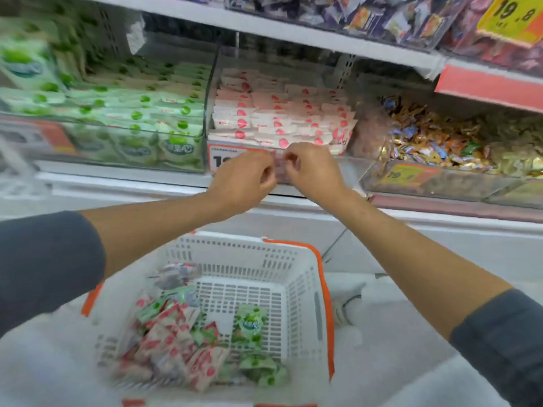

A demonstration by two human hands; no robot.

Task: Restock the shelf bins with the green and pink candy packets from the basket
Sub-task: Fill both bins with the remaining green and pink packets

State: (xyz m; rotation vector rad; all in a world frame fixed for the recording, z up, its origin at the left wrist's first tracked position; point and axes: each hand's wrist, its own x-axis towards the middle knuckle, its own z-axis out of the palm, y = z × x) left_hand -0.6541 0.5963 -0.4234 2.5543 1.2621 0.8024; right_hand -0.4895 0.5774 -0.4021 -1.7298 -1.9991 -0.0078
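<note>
Both my hands are raised in front of the pink bin (342,83) on the middle shelf. My left hand (244,180) and my right hand (313,171) have their fingers curled and pinch a small pink candy packet (280,170) between them, just below the bin's front rim. The bin holds rows of pink-and-white packets (273,113). To its left, the green bin (102,121) is full of green packets (141,104). Below my arms, the white basket (293,277) with an orange rim holds mixed pink packets (173,345) and green packets (249,321).
A clear bin of gold and blue wrapped sweets (435,142) stands right of the pink bin. The upper shelf (293,33) overhangs the bins and carries dark candy bags and a yellow price tag (514,16). The basket sits low, on a pale floor.
</note>
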